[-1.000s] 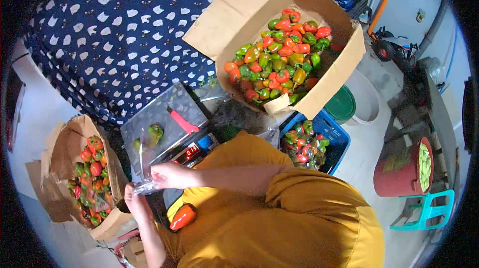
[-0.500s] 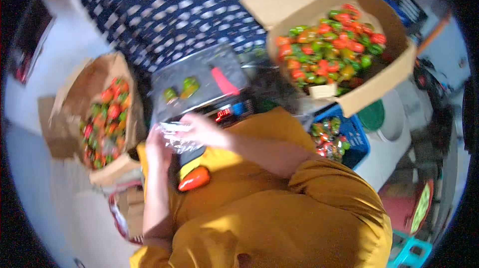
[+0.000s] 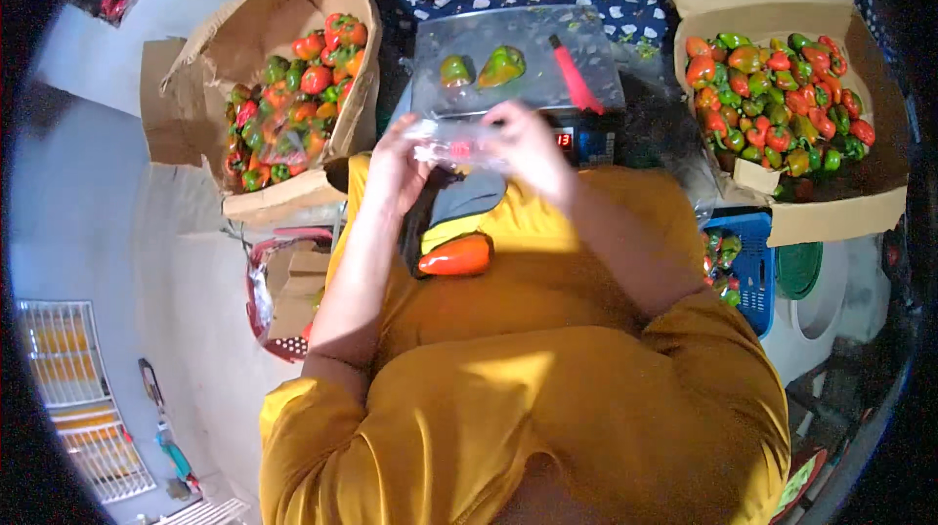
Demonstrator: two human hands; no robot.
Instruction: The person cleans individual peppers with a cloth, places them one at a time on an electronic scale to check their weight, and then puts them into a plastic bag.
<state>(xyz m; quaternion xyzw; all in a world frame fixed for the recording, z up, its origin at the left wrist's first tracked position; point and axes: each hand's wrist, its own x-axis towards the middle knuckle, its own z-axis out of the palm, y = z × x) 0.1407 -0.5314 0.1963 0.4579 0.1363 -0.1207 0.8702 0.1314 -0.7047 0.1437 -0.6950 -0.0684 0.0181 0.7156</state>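
A crumpled clear plastic bag [image 3: 454,142] is stretched between my two hands, in front of a scale with a flat metal top [image 3: 464,29]. My left hand [image 3: 391,166] is closed on the bag's left side. At its right end, my right hand [image 3: 532,149] pinches the film, with the fingertips blurred. On the scale top lie a green pepper [image 3: 501,67], a smaller green pepper [image 3: 455,71] and a pink-handled knife [image 3: 576,78]. A glossy orange-red shape [image 3: 456,256] like a pepper shows against my mustard shirt; I cannot tell whether it is loose or printed.
Cardboard boxes of red and green peppers stand at left [image 3: 264,12] and right [image 3: 840,208]. A blue crate [image 3: 757,276] of peppers sits beside my right elbow, near a green-topped bucket [image 3: 799,271]. A red basket [image 3: 262,295] holds cardboard at lower left.
My view has swung, so the scale and boxes appear shifted and straighter. My hands stay on the plastic bag, which is now pulled out sideways between them.
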